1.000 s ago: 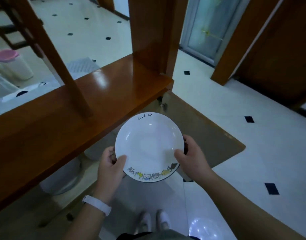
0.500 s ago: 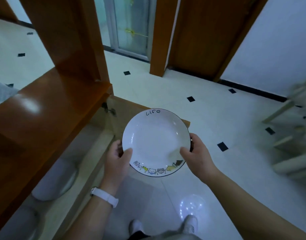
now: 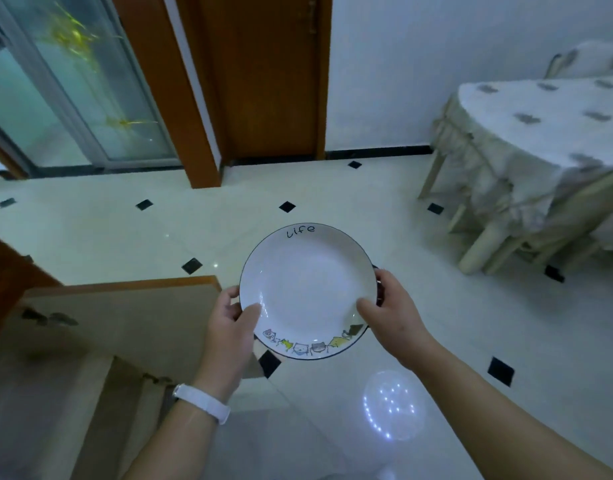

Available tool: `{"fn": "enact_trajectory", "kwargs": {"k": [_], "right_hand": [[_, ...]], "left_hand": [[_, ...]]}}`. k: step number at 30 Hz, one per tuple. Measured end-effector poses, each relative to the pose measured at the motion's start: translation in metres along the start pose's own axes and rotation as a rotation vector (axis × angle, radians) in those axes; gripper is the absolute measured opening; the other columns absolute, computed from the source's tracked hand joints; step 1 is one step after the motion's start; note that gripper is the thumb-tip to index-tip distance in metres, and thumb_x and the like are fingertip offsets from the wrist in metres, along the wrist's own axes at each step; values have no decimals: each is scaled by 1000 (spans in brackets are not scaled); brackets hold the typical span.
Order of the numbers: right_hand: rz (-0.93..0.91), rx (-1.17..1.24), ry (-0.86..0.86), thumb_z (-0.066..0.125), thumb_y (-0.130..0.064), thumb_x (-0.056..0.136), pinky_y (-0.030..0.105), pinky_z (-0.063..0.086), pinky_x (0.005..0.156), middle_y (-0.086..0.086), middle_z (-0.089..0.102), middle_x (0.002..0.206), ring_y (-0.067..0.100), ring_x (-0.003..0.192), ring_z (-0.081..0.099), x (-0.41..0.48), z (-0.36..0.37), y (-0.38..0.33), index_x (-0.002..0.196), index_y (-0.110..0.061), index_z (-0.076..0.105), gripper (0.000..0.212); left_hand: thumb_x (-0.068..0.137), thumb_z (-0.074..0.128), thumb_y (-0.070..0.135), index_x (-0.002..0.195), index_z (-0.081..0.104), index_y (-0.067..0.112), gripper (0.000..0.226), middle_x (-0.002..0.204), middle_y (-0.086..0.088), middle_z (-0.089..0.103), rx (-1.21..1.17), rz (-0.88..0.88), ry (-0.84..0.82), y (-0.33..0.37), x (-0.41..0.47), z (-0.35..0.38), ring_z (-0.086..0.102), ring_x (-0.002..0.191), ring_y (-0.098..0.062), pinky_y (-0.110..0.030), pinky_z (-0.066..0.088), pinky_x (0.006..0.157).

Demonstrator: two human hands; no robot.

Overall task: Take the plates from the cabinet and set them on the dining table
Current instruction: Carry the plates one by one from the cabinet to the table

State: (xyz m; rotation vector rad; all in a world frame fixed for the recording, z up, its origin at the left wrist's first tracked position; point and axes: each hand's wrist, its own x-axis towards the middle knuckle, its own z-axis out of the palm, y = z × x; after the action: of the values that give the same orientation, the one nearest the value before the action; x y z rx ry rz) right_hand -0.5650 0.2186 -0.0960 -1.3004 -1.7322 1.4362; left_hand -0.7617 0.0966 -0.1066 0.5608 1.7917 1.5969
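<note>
Head view: a white plate (image 3: 306, 289) with "life" lettered at its far rim and small cartoon figures along the near rim is held level over the tiled floor (image 3: 125, 237). It is gripped at its two sides — the left hand (image 3: 230, 327) is closed on the left rim with the thumb laid over the edge, and the right hand (image 3: 391, 317) is closed on the right rim in the same way. A dark edge is glimpsed under the plate on the right; whether a second plate is stacked beneath cannot be told. The open cabinet door (image 3: 125, 306) is seen at lower left, the dining table (image 3: 540, 133) under its pale cloth at upper right, well apart from the plate. The fetching is judged done — the carrying across and the setting down are left.
</note>
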Motion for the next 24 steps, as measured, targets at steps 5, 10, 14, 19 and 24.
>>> {"fn": "enact_trajectory", "kwargs": {"k": [5, 10, 14, 19, 24], "right_hand": [[4, 58, 151, 53, -2, 83, 31, 50, 64, -7, 69, 80, 13, 66, 57, 12, -107, 24, 99, -36, 57, 37], [22, 93, 298, 53, -5, 81, 49, 55, 76, 7, 69, 93, 29, 79, 61, 6, -203, 45, 98, -41, 58, 40], [50, 153, 438, 53, -1, 81, 39, 56, 75, -3, 70, 92, 24, 84, 65, -7, -264, 65, 103, -38, 58, 43], [103, 249, 588, 53, -10, 76, 33, 53, 59, -2, 70, 90, 19, 72, 64, -17, -324, 85, 109, -33, 60, 40], [144, 292, 746, 53, -13, 71, 50, 56, 76, -1, 70, 92, 26, 84, 67, -12, -377, 93, 97, -39, 60, 37]], "left_hand": [[86, 61, 8, 103, 62, 22, 23, 80, -11, 73, 39, 52, -145, 18, 8, 118, 63, 70, -25, -42, 52, 69], [87, 59, 6, 102, 63, 23, 23, 80, -15, 67, 44, 65, -298, 26, 1, 227, 58, 69, -24, -41, 49, 66], [89, 55, 1, 101, 64, 22, 26, 83, -17, 65, 50, 75, -454, 33, -9, 301, 56, 70, -25, -41, 48, 67], [86, 59, 8, 102, 66, 24, 24, 82, -19, 62, 93, 114, -634, 45, -12, 385, 56, 71, -25, -41, 48, 68], [90, 55, 3, 100, 65, 22, 23, 80, -17, 59, 102, 115, -743, 48, -9, 469, 54, 70, -25, -41, 47, 62]]}}
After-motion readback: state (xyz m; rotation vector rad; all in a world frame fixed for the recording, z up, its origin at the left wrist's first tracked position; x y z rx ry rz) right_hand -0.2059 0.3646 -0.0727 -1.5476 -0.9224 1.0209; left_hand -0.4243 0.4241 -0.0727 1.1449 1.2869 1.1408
